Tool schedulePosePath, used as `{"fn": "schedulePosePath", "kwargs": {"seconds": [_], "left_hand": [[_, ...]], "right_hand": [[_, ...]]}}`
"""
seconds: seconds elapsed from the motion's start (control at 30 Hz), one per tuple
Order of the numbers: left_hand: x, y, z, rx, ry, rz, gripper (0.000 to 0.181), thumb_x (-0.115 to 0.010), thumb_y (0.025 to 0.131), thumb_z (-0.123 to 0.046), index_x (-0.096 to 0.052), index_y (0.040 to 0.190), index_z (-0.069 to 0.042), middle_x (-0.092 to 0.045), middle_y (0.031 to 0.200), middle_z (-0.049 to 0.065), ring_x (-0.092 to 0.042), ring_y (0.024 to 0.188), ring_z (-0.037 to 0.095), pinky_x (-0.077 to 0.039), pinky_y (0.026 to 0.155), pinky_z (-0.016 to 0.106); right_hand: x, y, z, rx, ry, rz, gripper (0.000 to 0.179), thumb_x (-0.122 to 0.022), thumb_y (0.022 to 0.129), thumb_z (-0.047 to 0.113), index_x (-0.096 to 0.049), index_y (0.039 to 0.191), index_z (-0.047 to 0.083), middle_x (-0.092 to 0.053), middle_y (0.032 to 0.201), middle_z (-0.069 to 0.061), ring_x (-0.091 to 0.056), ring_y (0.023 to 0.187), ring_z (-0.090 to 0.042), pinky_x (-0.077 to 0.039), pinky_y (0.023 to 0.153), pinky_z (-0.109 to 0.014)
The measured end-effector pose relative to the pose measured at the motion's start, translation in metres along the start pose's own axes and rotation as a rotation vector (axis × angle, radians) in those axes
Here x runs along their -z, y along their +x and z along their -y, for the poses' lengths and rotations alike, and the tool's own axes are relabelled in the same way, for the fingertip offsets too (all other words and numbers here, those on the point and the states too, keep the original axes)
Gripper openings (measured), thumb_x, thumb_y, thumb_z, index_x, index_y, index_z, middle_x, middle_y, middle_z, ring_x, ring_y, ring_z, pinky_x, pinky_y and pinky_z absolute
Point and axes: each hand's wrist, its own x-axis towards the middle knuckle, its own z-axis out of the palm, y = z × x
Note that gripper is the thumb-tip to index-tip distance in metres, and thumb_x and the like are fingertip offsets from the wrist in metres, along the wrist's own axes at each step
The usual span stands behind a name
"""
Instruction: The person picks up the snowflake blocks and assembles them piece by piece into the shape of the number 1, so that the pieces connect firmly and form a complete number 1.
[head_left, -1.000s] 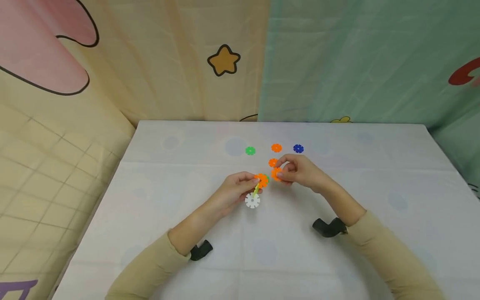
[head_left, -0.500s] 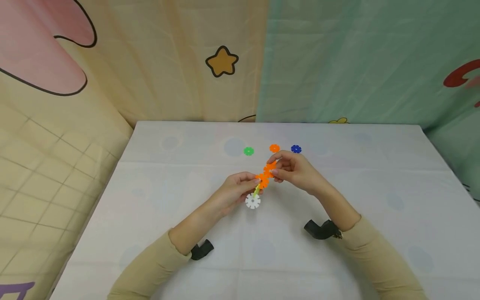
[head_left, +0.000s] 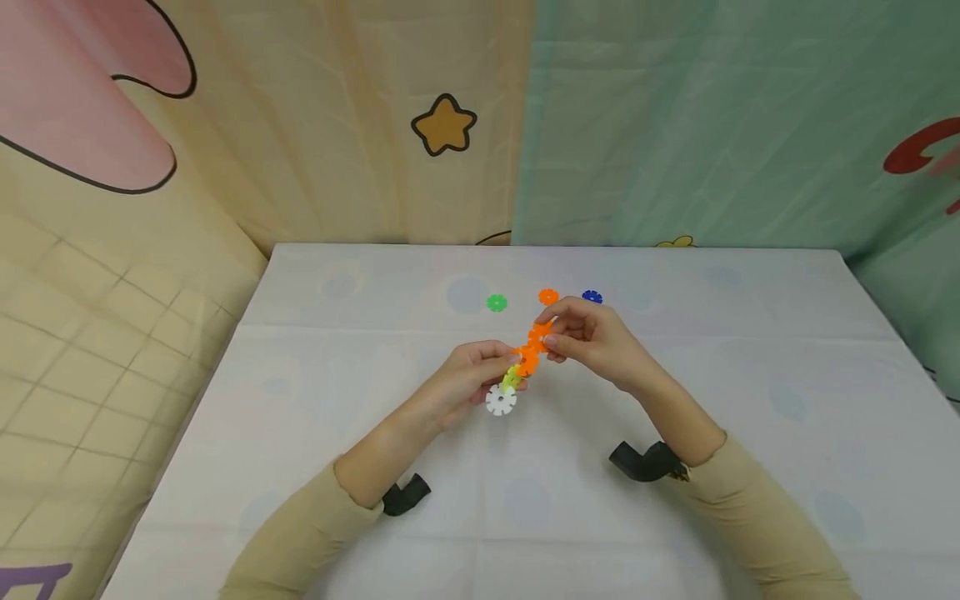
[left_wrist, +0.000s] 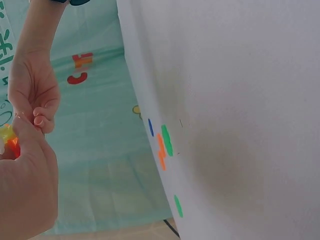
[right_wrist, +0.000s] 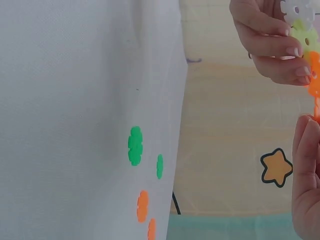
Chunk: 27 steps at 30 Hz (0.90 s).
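Note:
My left hand pinches a short chain of notched plastic discs between thumb and fingers, above the table. The chain runs from a white disc through a yellow-green disc to an orange disc. At its upper end my right hand pinches another orange disc, which meets the first orange one edge to edge. In the right wrist view the white disc, yellow-green disc and orange disc stand in line, with the second orange disc turned edge-on at the right fingertips.
Loose discs lie beyond the hands on the white-covered table: a green disc, an orange disc and a blue disc. The right wrist view shows a second green disc. Curtains hang behind the table.
My right hand has brought its orange disc leftward to the chain's orange end. The chain has turned in my left hand, so its yellow-green disc shows more of its face.

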Motion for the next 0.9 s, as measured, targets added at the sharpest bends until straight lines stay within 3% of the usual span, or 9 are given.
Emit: {"fn": "schedulePosePath", "kwargs": {"seconds": [0.3, 0.43, 0.6, 0.7, 0.9], "left_hand": [[0.001, -0.003, 0.001, 0.011, 0.007, 0.028, 0.012, -0.046, 0.096, -0.005, -0.055, 0.092, 0.002, -0.064, 0.077, 0.004, -0.061, 0.068, 0.014, -0.051, 0.061, 0.019], [-0.002, -0.003, 0.003, 0.01, 0.017, 0.034, 0.012, -0.045, 0.096, -0.003, -0.054, 0.09, 0.001, -0.063, 0.079, 0.005, -0.061, 0.071, 0.016, -0.052, 0.063, 0.02], [-0.005, -0.003, 0.006, 0.043, 0.034, 0.024, 0.013, -0.044, 0.097, -0.003, -0.054, 0.09, 0.003, -0.061, 0.08, 0.005, -0.061, 0.071, 0.014, -0.053, 0.065, 0.021], [-0.006, -0.002, 0.006, 0.051, 0.039, 0.021, 0.013, -0.045, 0.097, -0.003, -0.054, 0.091, 0.005, -0.06, 0.082, 0.006, -0.062, 0.071, 0.014, -0.053, 0.066, 0.022], [-0.009, -0.003, 0.003, 0.06, 0.034, 0.023, 0.012, -0.046, 0.096, -0.002, -0.054, 0.09, 0.005, -0.061, 0.079, 0.005, -0.064, 0.071, 0.014, -0.054, 0.067, 0.024]], "right_hand": [[-0.003, 0.001, 0.001, 0.085, -0.057, 0.059, 0.017, -0.059, 0.086, -0.008, -0.058, 0.104, -0.009, -0.059, 0.087, -0.017, -0.062, 0.069, -0.02, -0.055, 0.066, -0.029], [-0.003, -0.001, 0.001, 0.109, -0.107, 0.06, 0.013, -0.06, 0.086, -0.007, -0.06, 0.099, -0.006, -0.06, 0.083, -0.014, -0.061, 0.067, -0.023, -0.055, 0.064, -0.03], [-0.004, -0.002, -0.002, 0.196, -0.168, 0.087, 0.011, -0.061, 0.084, -0.009, -0.062, 0.093, -0.002, -0.061, 0.078, -0.008, -0.058, 0.063, -0.021, -0.053, 0.059, -0.03], [-0.005, -0.003, -0.002, 0.236, -0.178, 0.085, 0.014, -0.061, 0.083, -0.012, -0.063, 0.091, -0.002, -0.063, 0.079, -0.008, -0.058, 0.063, -0.017, -0.053, 0.059, -0.028], [-0.007, -0.006, -0.003, 0.254, -0.167, 0.093, 0.015, -0.06, 0.082, -0.015, -0.062, 0.092, -0.003, -0.061, 0.078, -0.01, -0.056, 0.061, -0.022, -0.053, 0.058, -0.028]]}}
